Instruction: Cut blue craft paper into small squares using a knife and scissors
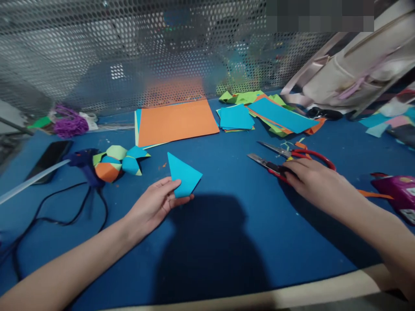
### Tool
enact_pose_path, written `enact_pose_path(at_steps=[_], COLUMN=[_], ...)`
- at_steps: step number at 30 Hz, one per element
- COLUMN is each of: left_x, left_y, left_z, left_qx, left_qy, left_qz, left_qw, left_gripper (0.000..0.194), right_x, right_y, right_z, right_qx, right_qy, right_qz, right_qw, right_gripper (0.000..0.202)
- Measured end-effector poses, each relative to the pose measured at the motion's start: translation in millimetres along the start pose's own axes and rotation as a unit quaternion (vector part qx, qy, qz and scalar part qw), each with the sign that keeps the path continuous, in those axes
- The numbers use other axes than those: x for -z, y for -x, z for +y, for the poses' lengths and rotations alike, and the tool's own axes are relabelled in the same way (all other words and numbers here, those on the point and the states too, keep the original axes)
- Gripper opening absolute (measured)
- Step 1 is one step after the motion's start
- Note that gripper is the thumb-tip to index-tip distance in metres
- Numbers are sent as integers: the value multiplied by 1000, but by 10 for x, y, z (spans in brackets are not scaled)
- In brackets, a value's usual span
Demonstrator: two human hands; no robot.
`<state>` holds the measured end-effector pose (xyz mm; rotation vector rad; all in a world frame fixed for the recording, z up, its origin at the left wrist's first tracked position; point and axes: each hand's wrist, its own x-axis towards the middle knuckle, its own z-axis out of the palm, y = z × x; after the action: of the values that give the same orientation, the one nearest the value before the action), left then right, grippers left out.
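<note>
A folded piece of blue paper [184, 175], with a pointed top corner, is pinched between the thumb and fingers of my left hand [158, 196] above the blue table. Over on the right, my right hand [309, 177] has its fingers closed round the dark handle of a utility knife [267, 165], whose blade points left. Scissors with red handles [316, 156] lie just beyond the knife, their blades apart and close to my fingers. The underside of my right hand hides part of the knife's handle.
Orange sheets [178, 123], blue paper squares [236, 116] and blue strips [282, 113] lie along the metal mesh [129, 52]. On the left are a glue gun [86, 162] with a cable, a folded-paper piece [113, 164], a phone [52, 160] and purple yarn [70, 122]. A purple tape dispenser [395, 192] sits right.
</note>
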<state>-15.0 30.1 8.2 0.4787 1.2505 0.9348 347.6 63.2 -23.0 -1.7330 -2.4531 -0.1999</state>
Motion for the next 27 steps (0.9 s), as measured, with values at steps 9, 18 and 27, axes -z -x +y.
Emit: enact_pose_path(at_steps=[9,18,27], left_x=[-50,-169,-281], left_y=[-110,-151,-138], left_z=[15,2,-8], left_qx=[-8,10,5], left_qy=[7,2,-6], left_qz=[-17,11,-2], left_qw=[1000,1000,1000], left_gripper=[12,16,16], right_x=[27,183,45], right_y=[27,29,-155], right_z=[188,222,499], right_qx=[-6,-48,-94], right_qy=[-61,-141,5], right_qz=[3,-27,-82], right_qw=[998,988,992], right_gripper=[40,34,33])
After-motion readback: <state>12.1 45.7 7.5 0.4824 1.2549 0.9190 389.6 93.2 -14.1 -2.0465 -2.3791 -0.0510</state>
